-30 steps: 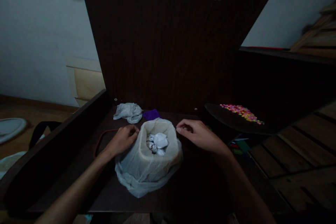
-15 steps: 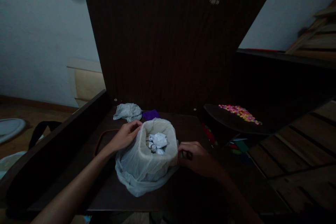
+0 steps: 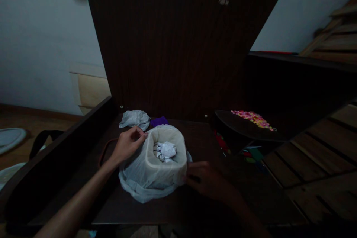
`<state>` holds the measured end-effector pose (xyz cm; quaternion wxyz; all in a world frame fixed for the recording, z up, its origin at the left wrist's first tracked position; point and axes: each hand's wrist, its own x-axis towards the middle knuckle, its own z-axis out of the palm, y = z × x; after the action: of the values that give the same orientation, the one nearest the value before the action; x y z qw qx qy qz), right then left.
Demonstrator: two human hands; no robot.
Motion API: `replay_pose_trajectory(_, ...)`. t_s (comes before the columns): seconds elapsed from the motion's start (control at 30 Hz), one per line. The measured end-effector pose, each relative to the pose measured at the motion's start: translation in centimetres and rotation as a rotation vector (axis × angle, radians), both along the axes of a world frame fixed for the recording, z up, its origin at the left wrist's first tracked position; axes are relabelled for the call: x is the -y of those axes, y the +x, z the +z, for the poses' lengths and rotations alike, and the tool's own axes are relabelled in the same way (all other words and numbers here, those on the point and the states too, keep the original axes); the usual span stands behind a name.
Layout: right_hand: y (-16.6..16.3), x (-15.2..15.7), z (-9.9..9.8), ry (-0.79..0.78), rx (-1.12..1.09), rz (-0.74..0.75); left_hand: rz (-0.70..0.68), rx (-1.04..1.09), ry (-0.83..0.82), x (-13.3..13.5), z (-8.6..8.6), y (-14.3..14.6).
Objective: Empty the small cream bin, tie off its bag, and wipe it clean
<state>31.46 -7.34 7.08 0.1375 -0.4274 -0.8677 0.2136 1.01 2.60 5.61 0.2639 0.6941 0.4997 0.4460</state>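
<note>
A small bin (image 3: 165,166) with a rounded square rim stands on the dark wooden surface. A thin whitish plastic bag (image 3: 141,180) lines it, folded over the rim and bunched around its base. Crumpled white paper (image 3: 168,149) lies inside. My left hand (image 3: 128,144) is at the upper left of the rim, thumb and forefinger pinching the bag's edge. Low on the right side, my right hand (image 3: 205,179) has its fingers closed on the bag against the bin wall; shadow partly hides them.
Behind the bin lie a crumpled pale plastic bag (image 3: 135,119) and a purple cloth-like piece (image 3: 159,121). A raised side board (image 3: 64,145) runs along the left. At right, a curved shelf (image 3: 227,119) bears small pink and yellow pieces (image 3: 254,119). A tall dark panel (image 3: 173,52) rises behind.
My left hand has shifted slightly left, drawing the bag's edge outward from the rim. My right hand has moved a little lower along the bin's side. The view has shifted slightly.
</note>
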Motion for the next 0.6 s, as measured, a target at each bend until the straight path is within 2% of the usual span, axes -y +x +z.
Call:
replay_pose_trajectory(0.07,0.7,-0.2,1.1,-0.051,0.029,0.023,-0.047,0.012,-0.033,0.2,0.4,-0.2)
replay_pose_trajectory(0.13,1.3,-0.6,3.3,-0.04,-0.008,0.028,-0.099,0.082,-0.063,0.6,1.2,-0.3)
replay_pose_trajectory(0.27,0.7,-2.2,8.7,0.135,-0.218,0.045,-0.171,0.253,-0.078,2.0,3.3,0.0)
replay_pose_trajectory(0.33,-1.1,-3.7,10.3,0.214,-0.142,0.115,-0.251,0.21,-0.07,2.7,4.3,0.5)
replay_pose_trajectory(0.43,-4.6,-6.5,10.4,0.164,0.097,0.333,-0.333,-0.003,0.026,3.4,4.8,1.4)
replay_pose_trajectory(0.5,-6.7,-8.3,9.3,0.08,0.274,0.459,-0.359,-0.117,0.073,3.4,4.5,1.9)
replay_pose_trajectory(0.6,-9.0,-10.1,7.0,-0.03,0.505,0.51,-0.399,-0.174,0.057,3.4,3.6,2.2)
